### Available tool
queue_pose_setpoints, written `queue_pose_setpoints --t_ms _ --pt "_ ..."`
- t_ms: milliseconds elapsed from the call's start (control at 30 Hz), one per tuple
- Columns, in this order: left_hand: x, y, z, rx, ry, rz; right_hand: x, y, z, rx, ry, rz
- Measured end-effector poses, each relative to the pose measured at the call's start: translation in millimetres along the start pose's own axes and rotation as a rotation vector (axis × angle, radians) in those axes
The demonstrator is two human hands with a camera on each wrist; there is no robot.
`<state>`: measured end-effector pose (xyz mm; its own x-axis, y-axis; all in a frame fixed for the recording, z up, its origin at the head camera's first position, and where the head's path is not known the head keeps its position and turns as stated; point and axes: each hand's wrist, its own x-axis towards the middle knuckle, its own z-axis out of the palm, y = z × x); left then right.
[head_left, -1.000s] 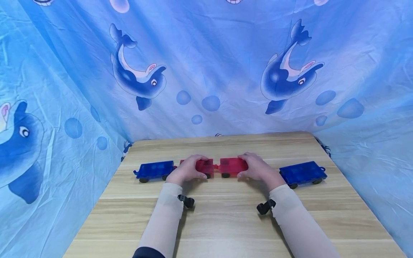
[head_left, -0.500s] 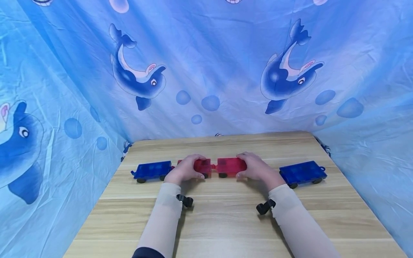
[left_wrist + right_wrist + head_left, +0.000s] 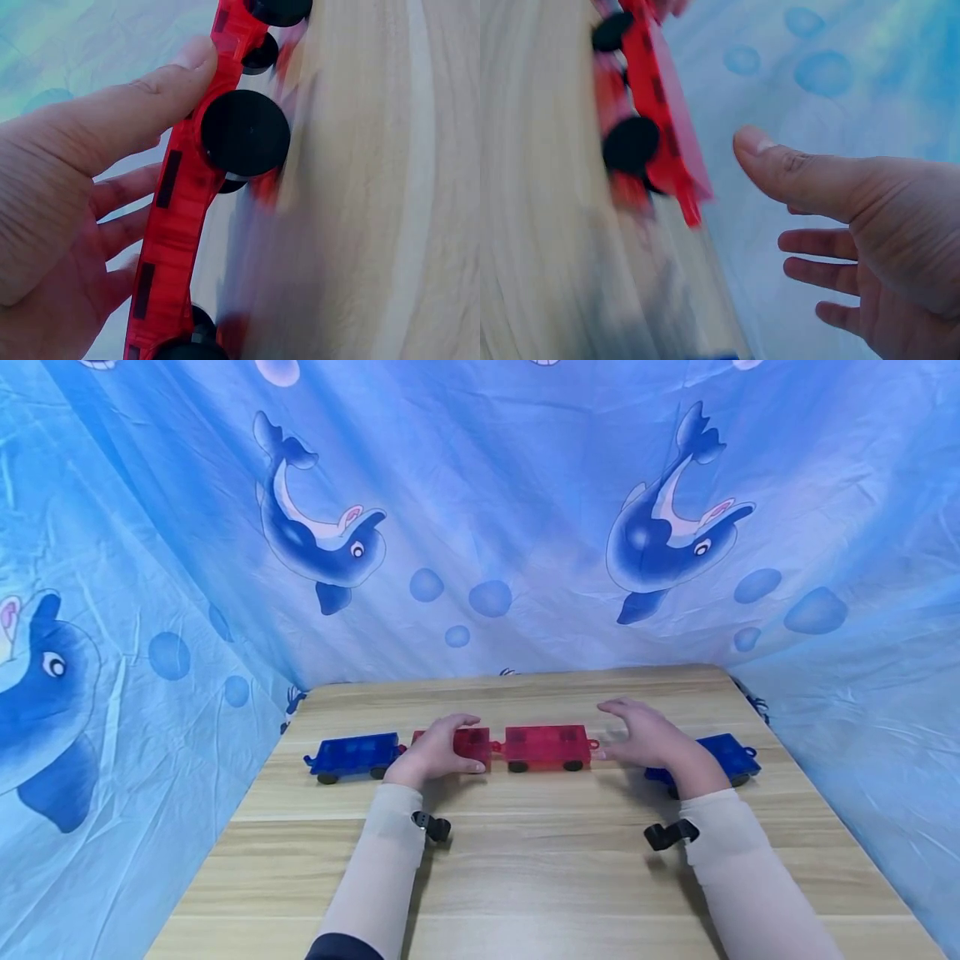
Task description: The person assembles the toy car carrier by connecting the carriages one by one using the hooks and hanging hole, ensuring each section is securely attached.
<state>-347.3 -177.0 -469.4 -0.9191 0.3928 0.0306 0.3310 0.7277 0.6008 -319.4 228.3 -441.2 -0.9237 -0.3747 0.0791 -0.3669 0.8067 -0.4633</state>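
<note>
My left hand (image 3: 433, 753) holds a translucent red toy train car (image 3: 161, 277), thumb on the near side and fingers behind it, their tips hidden in the left wrist view. A second red toy train car (image 3: 546, 746) stands just right of it, joined end to end at a small red link (image 3: 496, 747). To the left, a blue toy train car (image 3: 354, 755) meets the held car near a red hook. My right hand (image 3: 648, 743) is off to the right of the second red car, fingers spread, with a gap between its thumb (image 3: 754, 141) and the car.
Another blue toy train car (image 3: 727, 757) stands apart at the right, partly hidden behind my right wrist. The wooden table (image 3: 540, 868) ends at a blue dolphin-print curtain (image 3: 495, 527) at the back and sides.
My right hand has let go of the right red car and moved right, uncovering its end loop. The linked cars first slid slightly left. My left hand's fingers have spread a little.
</note>
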Motion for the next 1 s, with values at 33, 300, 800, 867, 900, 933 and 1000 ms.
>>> queue_pose_setpoints --t_ms 33,300,800,867,900,933,1000 --pt "-0.1 0.9 0.6 0.008 0.003 0.004 -3.8 4.6 -3.2 -0.002 -0.004 0.007" --pt "0.0 8.8 4.5 0.024 0.018 0.020 -29.7 33.3 -22.8 0.042 -0.081 0.066" --pt "3.2 16.1 8.8 0.017 0.009 0.083 -62.4 80.1 -29.1 0.121 -0.157 0.109" --pt "5.0 17.3 11.6 0.021 0.008 0.101 -64.6 82.3 -27.8 0.112 -0.154 0.108" --pt "6.0 18.1 13.1 0.021 0.006 0.112 -65.3 83.6 -27.0 0.105 -0.151 0.107" --pt "7.0 19.2 14.7 0.023 0.003 0.121 -65.8 84.8 -26.2 0.091 -0.147 0.106" --pt "8.8 21.1 18.0 0.030 -0.003 0.136 -66.4 86.6 -24.7 0.071 -0.141 0.103"
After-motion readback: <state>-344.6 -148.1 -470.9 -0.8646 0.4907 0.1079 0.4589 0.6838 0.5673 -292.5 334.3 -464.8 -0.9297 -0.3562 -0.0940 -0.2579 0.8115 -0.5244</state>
